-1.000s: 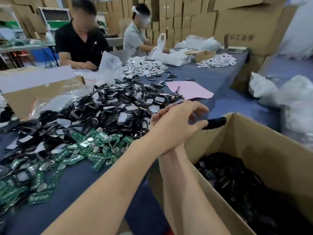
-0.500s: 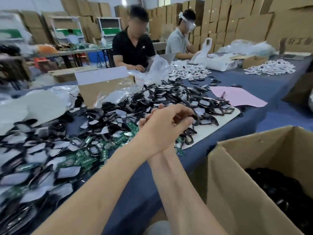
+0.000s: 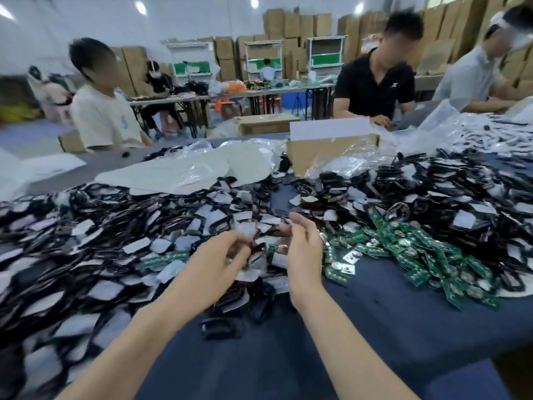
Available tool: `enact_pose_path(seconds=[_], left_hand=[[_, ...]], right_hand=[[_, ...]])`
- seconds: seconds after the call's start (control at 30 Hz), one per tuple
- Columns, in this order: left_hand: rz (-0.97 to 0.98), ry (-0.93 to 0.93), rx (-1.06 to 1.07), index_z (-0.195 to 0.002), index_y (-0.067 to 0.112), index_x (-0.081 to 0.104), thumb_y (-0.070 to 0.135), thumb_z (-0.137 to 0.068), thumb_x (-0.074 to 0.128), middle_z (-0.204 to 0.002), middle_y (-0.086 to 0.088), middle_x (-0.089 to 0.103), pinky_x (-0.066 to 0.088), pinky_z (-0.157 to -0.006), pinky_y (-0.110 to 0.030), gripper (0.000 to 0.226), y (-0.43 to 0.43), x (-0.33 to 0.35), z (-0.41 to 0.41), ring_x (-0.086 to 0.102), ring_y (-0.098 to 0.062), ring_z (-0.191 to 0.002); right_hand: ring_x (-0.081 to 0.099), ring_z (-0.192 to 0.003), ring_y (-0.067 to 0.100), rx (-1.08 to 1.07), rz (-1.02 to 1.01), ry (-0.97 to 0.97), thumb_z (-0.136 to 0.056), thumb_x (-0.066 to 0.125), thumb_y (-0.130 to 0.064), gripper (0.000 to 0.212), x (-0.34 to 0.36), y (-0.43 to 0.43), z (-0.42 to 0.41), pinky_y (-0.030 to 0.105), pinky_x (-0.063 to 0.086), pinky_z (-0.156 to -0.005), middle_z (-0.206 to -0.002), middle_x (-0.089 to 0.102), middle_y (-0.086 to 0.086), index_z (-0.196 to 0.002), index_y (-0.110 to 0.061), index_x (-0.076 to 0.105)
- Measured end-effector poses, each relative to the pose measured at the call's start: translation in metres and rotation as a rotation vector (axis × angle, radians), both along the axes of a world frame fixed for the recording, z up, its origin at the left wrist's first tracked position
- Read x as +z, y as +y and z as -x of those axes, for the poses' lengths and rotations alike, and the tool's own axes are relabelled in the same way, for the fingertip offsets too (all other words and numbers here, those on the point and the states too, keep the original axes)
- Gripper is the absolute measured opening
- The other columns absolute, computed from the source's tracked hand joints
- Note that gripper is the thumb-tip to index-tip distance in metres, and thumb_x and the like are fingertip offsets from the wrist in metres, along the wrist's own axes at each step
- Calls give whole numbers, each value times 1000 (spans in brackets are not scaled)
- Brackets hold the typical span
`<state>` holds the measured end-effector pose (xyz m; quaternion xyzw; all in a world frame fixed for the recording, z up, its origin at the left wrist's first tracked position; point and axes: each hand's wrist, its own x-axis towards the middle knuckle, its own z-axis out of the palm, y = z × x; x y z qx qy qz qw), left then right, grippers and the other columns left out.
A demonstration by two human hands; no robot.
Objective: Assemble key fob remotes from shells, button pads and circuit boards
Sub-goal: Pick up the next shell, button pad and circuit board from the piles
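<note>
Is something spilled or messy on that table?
Nothing looks broken, but it is messy. Black shells and white pads lie in one loose heap across the blue table. Green circuit boards are strewn at the right, and a cardboard box seems tipped over, with clear plastic bunched against it.

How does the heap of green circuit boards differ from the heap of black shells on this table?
The circuit boards are green with round silvery parts; the black shells are dark and mixed with pale flat pieces. The circuit boards form a smaller heap, mostly at the front right; the black shells spread across nearly the whole table. Both lie loose on its blue surface.
</note>
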<state>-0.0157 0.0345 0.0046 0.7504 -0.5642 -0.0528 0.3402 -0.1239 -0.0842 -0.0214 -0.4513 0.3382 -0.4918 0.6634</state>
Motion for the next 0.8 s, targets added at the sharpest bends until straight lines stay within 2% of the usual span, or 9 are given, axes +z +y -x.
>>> enact_pose_path(seconds=[0.1,0.2,0.27,0.33,0.4,0.5,0.57,0.67,0.8], left_hand=[[-152,-82,-30,-113,42,56,41,-99,54,-96,25,61,44,-77,-11,14,27,-18,-14,55,7,-96],[-224,-244,-135,-121,42,53,63,-94,44,-105,26,53,39,-87,-16,35,37,-27,-13,47,7,-101],[-234,-357,-172,-125,40,51,73,-91,32,-111,25,48,33,-90,-16,51,36,-30,-8,42,5,-106],[-243,-458,-177,-129,37,51,75,-91,25,-115,19,48,33,-93,-19,60,32,-33,0,44,-4,-109],[-213,-519,-165,-128,32,55,68,-96,24,-114,13,51,39,-93,-25,57,29,-38,5,49,-11,-106],[-97,-508,-108,-122,28,60,52,-103,28,-108,11,54,47,-86,-27,44,31,-41,2,55,-12,-99],[-75,-489,-89,-122,27,61,48,-104,31,-106,12,53,45,-84,-24,41,37,-41,-6,55,-11,-95],[-139,-464,-101,-128,30,58,51,-103,29,-109,17,52,42,-90,-21,44,48,-43,-21,53,-8,-101],[-212,-388,-83,-131,36,53,63,-98,27,-112,26,47,37,-96,-18,51,54,-43,-31,45,-3,-119]], right_hand=[[55,-65,2,-60,124,52,-108,37,-15,29,-13,7,-2,19,48,-61,-92,63,-3,-105,-31,61],[57,-71,10,-103,194,103,-107,37,-15,32,-21,6,0,24,48,-66,-83,64,-14,-103,-35,62],[57,-67,9,-126,219,87,-106,38,-14,32,-22,4,1,22,48,-63,-79,63,-16,-101,-34,63],[55,-65,8,-137,246,61,-105,39,-13,33,-20,1,3,20,47,-61,-79,63,-15,-100,-33,64],[55,-66,7,-150,269,73,-104,39,-12,34,-18,-4,7,20,47,-61,-78,63,-16,-99,-34,64],[56,-67,5,-171,287,84,-104,39,-10,34,-17,-14,15,19,46,-60,-78,64,-16,-100,-31,64],[57,-67,6,-188,282,97,-104,39,-9,33,-19,-20,20,20,46,-62,-77,64,-16,-100,-30,64],[57,-70,11,-194,256,114,-103,39,-8,34,-24,-24,22,27,47,-65,-77,64,-15,-99,-30,65],[58,-69,9,-192,270,135,-101,39,-8,34,-25,-24,21,26,47,-65,-80,64,-13,-98,-30,65]])
